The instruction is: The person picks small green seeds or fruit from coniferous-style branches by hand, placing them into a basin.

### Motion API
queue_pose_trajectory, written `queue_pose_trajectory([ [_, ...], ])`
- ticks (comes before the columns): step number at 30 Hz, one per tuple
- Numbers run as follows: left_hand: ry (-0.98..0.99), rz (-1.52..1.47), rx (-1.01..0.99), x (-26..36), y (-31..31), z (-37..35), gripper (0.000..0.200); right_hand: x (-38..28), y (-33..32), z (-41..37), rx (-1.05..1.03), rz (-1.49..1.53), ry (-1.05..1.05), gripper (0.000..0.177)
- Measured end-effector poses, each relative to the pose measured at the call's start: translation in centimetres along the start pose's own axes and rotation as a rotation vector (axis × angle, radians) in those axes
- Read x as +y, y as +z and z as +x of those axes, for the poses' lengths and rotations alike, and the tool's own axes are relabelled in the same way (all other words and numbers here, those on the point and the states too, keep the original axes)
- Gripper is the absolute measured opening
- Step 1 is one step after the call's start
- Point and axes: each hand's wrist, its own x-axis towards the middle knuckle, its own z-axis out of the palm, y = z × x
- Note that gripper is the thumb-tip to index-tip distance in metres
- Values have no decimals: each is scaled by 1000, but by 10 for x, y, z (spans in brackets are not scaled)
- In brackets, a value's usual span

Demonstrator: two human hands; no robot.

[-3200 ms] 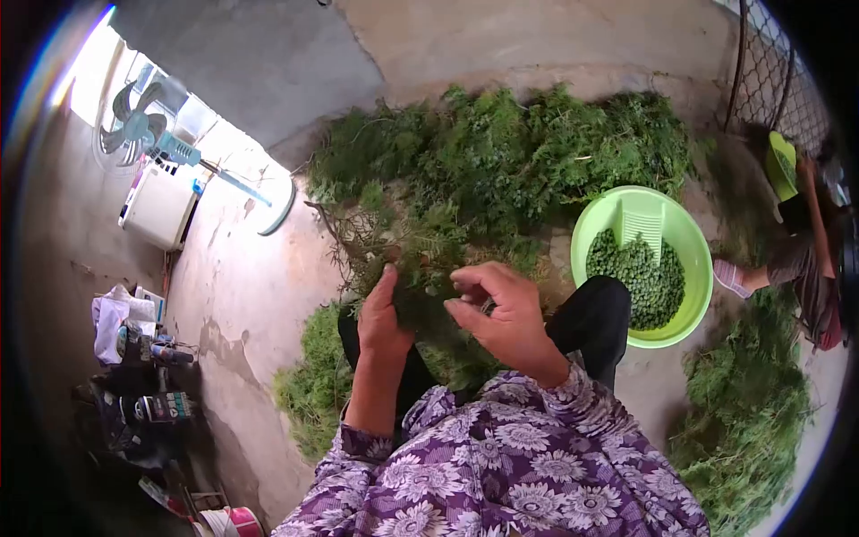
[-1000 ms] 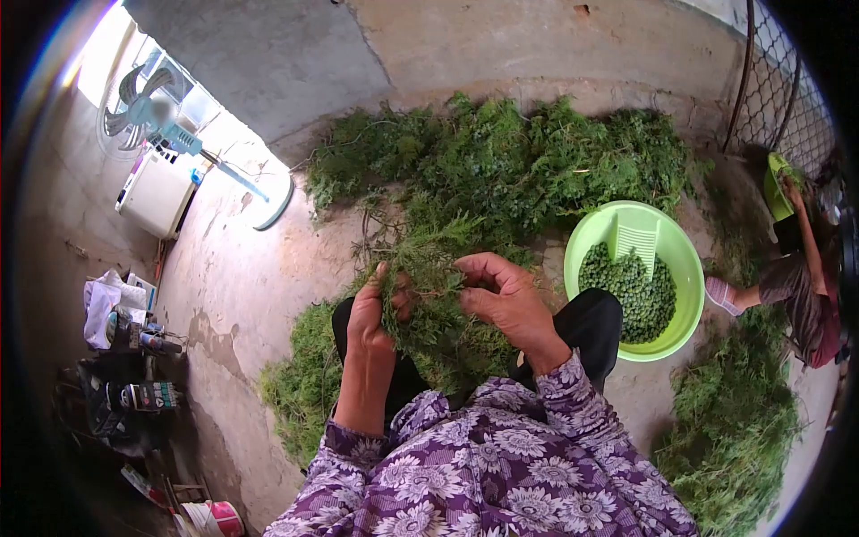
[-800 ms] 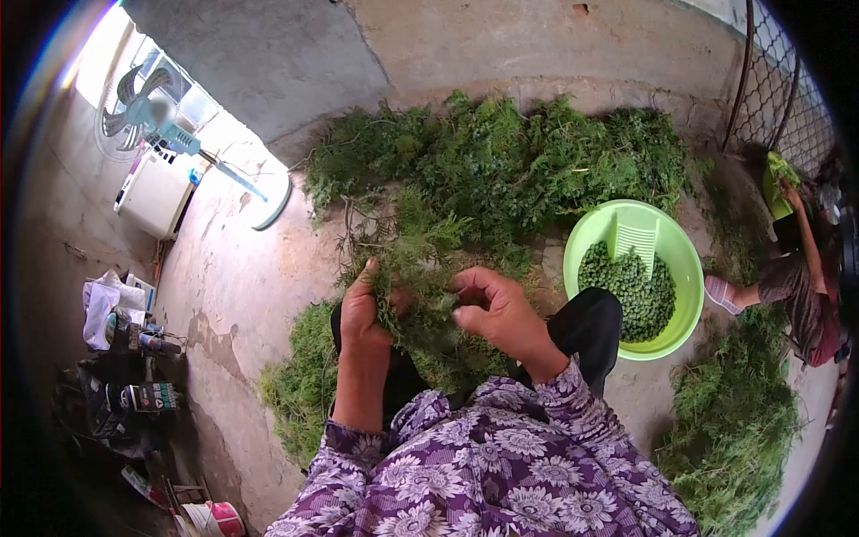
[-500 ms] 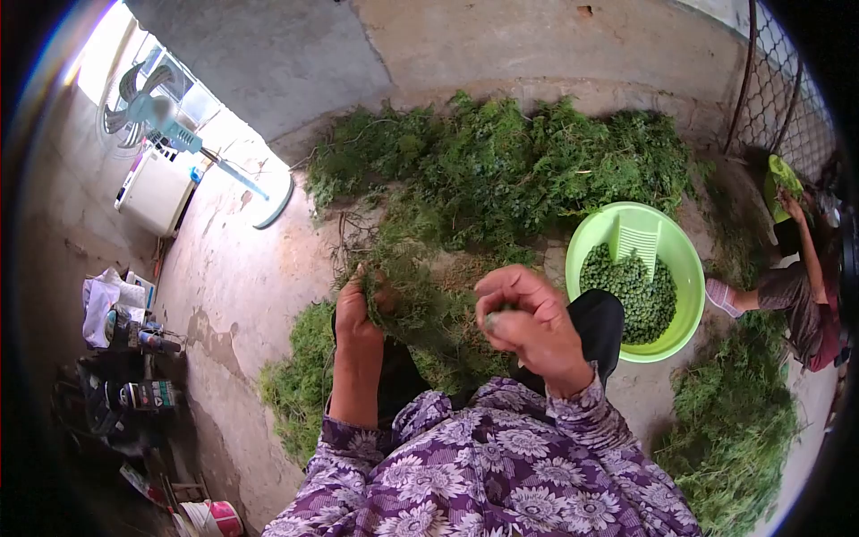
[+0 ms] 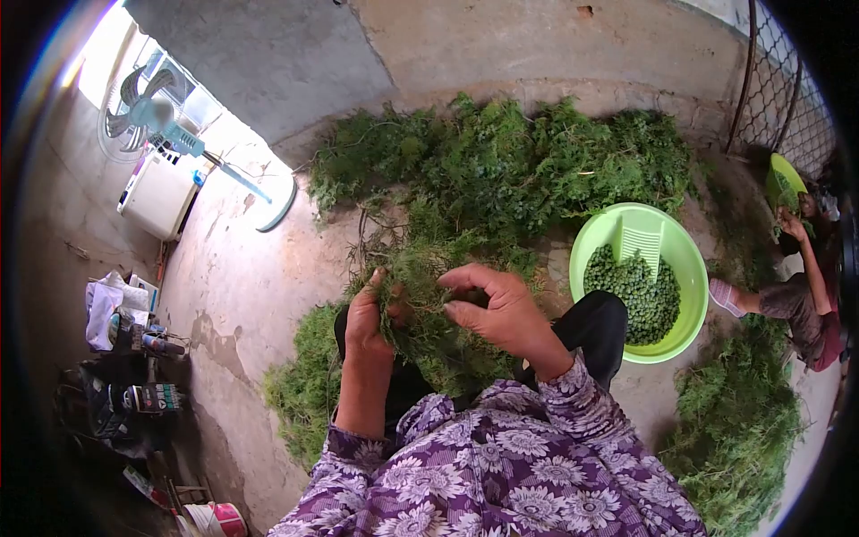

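Observation:
My left hand is closed around a leafy green branch, whose sprigs spread out between my hands and over my lap. To the right of it, my right hand has its thumb and forefinger apart, the fingertips at the branch's right edge, with nothing visible between them. Beyond my right knee stands a light green basin with a ribbed washboard part. Many small round green berries lie in the basin.
A long heap of green branches lies along the wall. More greenery lies at left and lower right. A standing fan is at upper left. Another person at the far right handles greenery by a green container.
My right hand has moved left to the branch, and its curled fingers have parted. My left hand has shifted slightly right with the branch. The other person's hand has moved lower.

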Motion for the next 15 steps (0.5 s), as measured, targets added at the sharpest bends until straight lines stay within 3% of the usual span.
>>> queue_pose_trajectory([
  [4, -39, -53, -35, 1, -2, 0, 14, 5, -1, -1, -71, -141, -118, 25],
  [8, 1, -10, -14, 0, 3, -3, 14, 0, -3, -3, -93, -129, -84, 24],
  [10, 2, 3, -6, 0, 1, 0, 14, -7, -3, -4, -118, -96, 102, 20],
  [14, 2, -35, -69, 3, -5, 9, 15, -9, 8, -11, -91, -191, 55, 17],
  [15, 34, -16, -78, 4, -4, 10, 15, -9, 8, -13, -137, -94, 27, 17],
])
